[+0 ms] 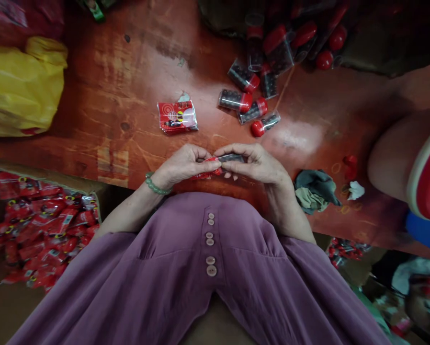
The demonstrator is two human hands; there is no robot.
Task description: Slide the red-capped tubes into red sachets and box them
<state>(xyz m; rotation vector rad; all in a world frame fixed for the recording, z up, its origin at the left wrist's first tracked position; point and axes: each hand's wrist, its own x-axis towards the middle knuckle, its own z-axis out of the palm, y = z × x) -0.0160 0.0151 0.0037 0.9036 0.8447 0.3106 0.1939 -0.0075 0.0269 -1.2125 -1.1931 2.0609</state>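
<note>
Near the table's front edge, both hands meet over one small clear tube [232, 158] with dark contents. My right hand [260, 163] is closed round the tube's body, fingers along its length. The thumb and fingers of my left hand [184, 165] pinch a red printed piece [212, 163] at the tube's left end; whether it is a label or a bag cannot be made out. Just beyond my left hand lies a stack of red printed cards or labels [178, 116]. Past my right hand lie loose clear tubes with red caps [235, 100], filled with dark little balls.
More capped tubes [277, 48] pile up at the back. A yellow bag [23, 88] sits left on the red-brown table [129, 86]. A carton [100, 184] of red packets stands below left. At right are a crumpled cloth [315, 189] and a red-and-white tub [398, 158].
</note>
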